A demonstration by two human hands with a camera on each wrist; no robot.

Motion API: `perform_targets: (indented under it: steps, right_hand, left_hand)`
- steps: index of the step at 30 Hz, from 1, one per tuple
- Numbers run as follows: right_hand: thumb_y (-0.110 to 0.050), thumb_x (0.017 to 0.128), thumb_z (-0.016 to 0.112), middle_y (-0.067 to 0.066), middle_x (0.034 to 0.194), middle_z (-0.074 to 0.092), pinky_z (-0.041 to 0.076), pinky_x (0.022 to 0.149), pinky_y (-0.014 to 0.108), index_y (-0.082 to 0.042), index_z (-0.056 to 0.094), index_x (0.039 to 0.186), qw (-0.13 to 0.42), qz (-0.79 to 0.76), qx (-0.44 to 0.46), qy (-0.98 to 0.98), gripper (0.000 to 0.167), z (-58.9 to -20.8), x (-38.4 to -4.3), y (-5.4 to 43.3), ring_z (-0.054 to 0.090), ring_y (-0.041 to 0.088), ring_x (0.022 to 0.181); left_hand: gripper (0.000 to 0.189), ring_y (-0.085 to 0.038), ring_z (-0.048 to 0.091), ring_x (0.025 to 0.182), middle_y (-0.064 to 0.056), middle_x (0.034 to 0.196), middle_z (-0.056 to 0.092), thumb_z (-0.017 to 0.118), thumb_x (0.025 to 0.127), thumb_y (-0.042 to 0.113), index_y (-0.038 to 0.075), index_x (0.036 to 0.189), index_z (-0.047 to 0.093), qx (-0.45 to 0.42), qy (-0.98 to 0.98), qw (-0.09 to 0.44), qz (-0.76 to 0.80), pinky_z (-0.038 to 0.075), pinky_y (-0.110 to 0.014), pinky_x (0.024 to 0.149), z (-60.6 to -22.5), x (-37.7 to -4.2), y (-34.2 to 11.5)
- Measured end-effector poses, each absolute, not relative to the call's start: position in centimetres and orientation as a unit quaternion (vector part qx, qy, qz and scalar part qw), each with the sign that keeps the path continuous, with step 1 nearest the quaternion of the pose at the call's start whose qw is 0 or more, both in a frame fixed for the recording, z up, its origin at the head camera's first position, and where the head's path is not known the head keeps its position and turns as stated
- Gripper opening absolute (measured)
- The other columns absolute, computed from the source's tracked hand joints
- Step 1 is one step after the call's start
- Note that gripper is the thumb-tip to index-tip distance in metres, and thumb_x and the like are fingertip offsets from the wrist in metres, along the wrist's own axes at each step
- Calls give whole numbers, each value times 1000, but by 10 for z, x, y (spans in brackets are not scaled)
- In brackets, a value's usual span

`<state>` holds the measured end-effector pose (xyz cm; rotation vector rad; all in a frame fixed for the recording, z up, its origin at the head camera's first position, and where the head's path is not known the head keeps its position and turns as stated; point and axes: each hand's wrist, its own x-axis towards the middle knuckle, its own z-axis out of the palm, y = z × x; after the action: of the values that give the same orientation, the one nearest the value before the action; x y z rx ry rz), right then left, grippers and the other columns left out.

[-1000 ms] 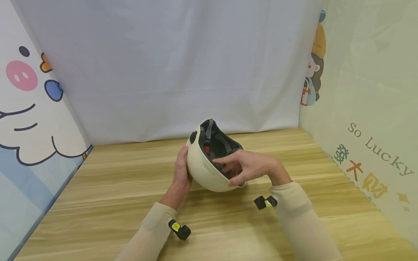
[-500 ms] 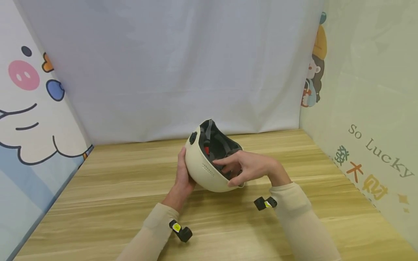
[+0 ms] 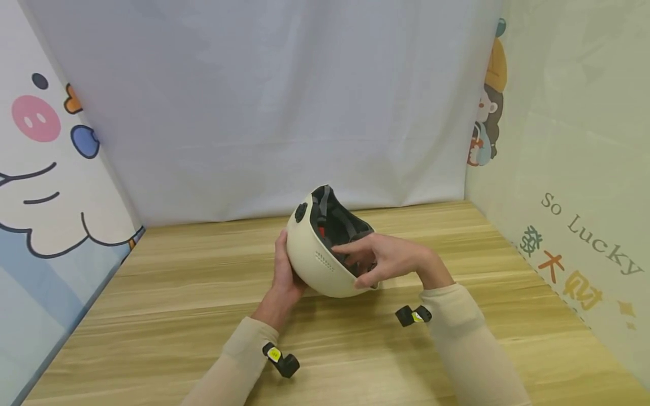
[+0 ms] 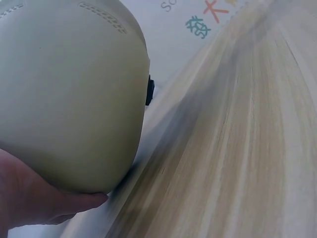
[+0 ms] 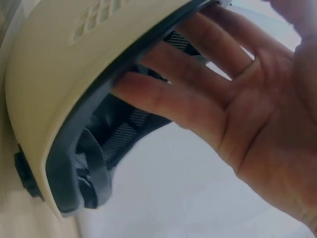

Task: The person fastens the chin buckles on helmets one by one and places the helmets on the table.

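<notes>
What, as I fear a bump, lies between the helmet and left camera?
Nothing: in the head view, only bare table shows between the helmet and the left camera.

Helmet (image 3: pixel 313 268) (only barely) farther left than before, left hand (image 3: pixel 284 280) farther under it.

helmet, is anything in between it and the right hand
Nothing visible: the right hand's fingers reach past the helmet's rim into its opening. The left hand holds the outer shell on the other side, out of the way.
</notes>
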<state>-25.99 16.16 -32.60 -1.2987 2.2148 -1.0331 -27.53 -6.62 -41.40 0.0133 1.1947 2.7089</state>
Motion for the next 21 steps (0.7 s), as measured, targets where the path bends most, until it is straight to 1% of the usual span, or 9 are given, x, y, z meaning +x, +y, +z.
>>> perform_targets:
  steps: [2,3,7,9,13,16,19,21]
  right_hand:
    - [-14,77,75,9,122,57,51,76,40,-11,39,142,176,-372,-465,784,74,-323,-258,162,60,17,101]
    - [-12,77,76,9,122,57,51,76,39,-14,36,144,169,-373,-469,783,78,-322,-257,162,59,17,102]
    - [-1,77,73,7,124,56,52,74,33,-26,21,149,144,-366,-483,782,92,-315,-252,160,62,15,96]
    - [3,78,70,6,127,53,52,74,32,-30,18,149,136,-353,-491,785,94,-312,-249,158,63,14,92]
    - [6,78,64,5,136,44,51,66,28,-29,21,149,131,-316,-503,794,90,-308,-245,156,61,12,95]
    - [7,78,62,4,139,41,50,60,27,-27,21,149,127,-300,-508,798,89,-307,-244,156,60,12,96]
    - [9,77,60,6,138,41,49,61,27,-27,22,149,130,-308,-504,797,89,-309,-244,157,60,13,99]
    - [10,76,61,7,137,43,50,63,28,-28,22,148,131,-318,-500,795,90,-310,-245,158,59,13,100]
  left_hand:
    - [61,-21,51,112,-4,123,57,42,84,65,18,118,59,8,403,90,911,34,-35,97,-414,-276,-66]
    - [61,-21,51,113,-3,123,56,41,84,65,18,119,59,10,404,88,910,34,-35,97,-413,-276,-66]
    - [61,-20,49,114,-3,124,54,38,86,65,19,122,56,9,407,80,910,32,-34,97,-412,-275,-65]
    - [62,-20,48,114,-4,125,53,37,87,65,19,124,54,9,405,77,911,32,-34,98,-412,-275,-65]
    - [63,-21,47,114,-5,127,51,36,87,65,19,127,51,6,411,77,908,31,-36,97,-413,-274,-65]
    - [63,-21,46,114,-4,127,50,37,86,66,20,128,50,3,425,77,902,30,-37,97,-413,-273,-65]
    - [64,-21,46,113,-5,126,49,37,86,66,19,127,49,2,435,71,898,30,-37,97,-413,-272,-64]
    - [63,-21,46,113,-5,126,50,38,86,65,19,127,49,5,435,66,898,30,-37,97,-412,-272,-63]
